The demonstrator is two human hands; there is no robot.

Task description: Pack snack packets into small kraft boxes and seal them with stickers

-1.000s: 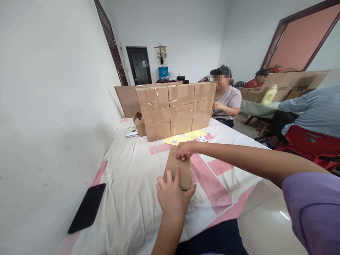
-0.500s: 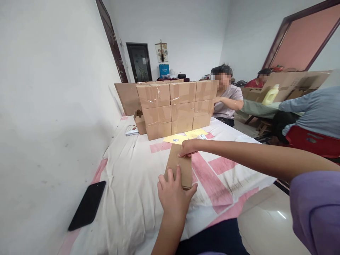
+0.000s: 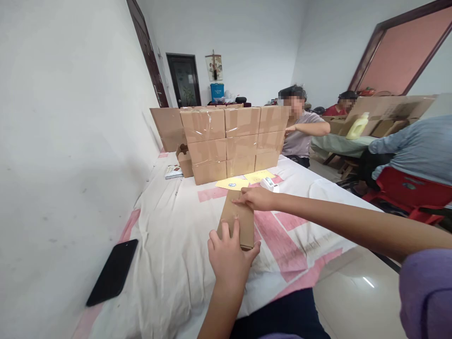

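A slim brown cardboard box [image 3: 240, 230] lies flat on the cloth-covered table [image 3: 176, 245] in front of me. My left hand [image 3: 229, 252] grips its near end, fingers spread over the top and left edge, thumb at the near right corner. At the far right edge, my right hand [image 3: 256, 197] rests on the box with the index finger stretched across the top and the other fingers curled. Just beyond lie yellow paper pieces [image 3: 231, 184] and a small white device [image 3: 270, 184].
A wall of taped cartons [image 3: 222, 146] stands at the back, an open carton [image 3: 183, 162] at its left. A black phone [image 3: 112, 273] lies at the left edge by the wall. One person [image 3: 300, 125] works behind the cartons; others sit at a table with a yellow bottle [image 3: 358, 126].
My right index finger has stretched out leftward over the box top. The white device shows more fully behind my right hand. My left hand keeps its hold.
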